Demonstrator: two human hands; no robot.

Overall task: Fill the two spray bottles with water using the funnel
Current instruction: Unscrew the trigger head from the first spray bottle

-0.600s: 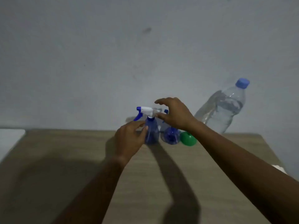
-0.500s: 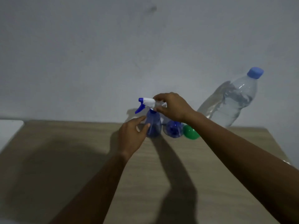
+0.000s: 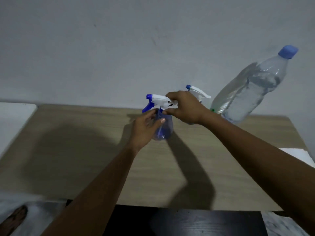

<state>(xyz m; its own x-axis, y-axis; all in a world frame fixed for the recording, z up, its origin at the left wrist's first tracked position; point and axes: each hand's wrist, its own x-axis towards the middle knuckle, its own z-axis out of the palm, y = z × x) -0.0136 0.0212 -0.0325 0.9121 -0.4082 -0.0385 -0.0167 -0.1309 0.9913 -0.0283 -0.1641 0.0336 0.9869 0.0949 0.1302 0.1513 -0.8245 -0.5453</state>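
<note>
Translucent blue plastic spray bottle (image 3: 167, 126), likely light and slippery: left hand (image 3: 144, 128) grips body, right hand (image 3: 185, 108) pinches white trigger head (image 3: 157, 98).

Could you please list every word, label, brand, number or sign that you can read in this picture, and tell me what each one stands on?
None: no word, number or sign can be read in this view.
The near spray bottle and the second spray bottle show no print.
The water bottle appears to carry no label.
The dark marks on the wall look like smudges, not writing.
</note>
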